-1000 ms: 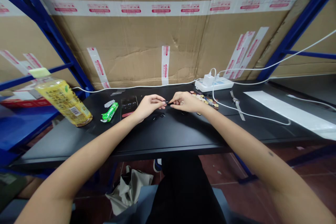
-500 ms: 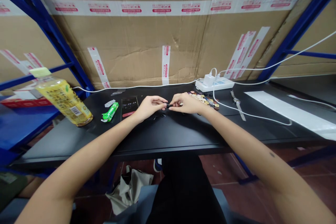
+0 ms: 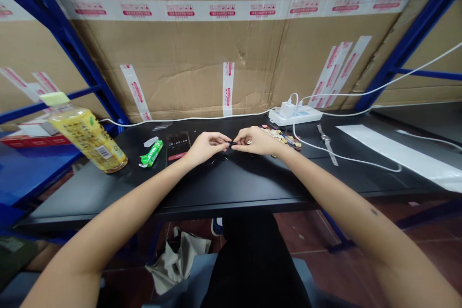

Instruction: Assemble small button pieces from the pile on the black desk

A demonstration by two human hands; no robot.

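Over the middle of the black table (image 3: 231,187), my left hand (image 3: 209,147) and my right hand (image 3: 254,141) meet fingertip to fingertip. Both pinch a small black piece (image 3: 231,144) between them; its exact shape is too small to tell. Tiny dark bits lie on the table just below my left fingertips. Several small round pieces (image 3: 285,138), cream, yellow and brown, are heaped beside and behind my right hand, which partly hides them.
On the left stand a tilted-looking yellow drink bottle (image 3: 90,137), a green wrapper (image 3: 151,153) and a phone (image 3: 178,144) showing a timer. A white power strip (image 3: 306,115), loose cables, a wristwatch (image 3: 326,142) and a white strip (image 3: 397,154) lie at the right.
The black piece between my fingertips has shifted slightly. My hands have otherwise stayed in almost the same place.
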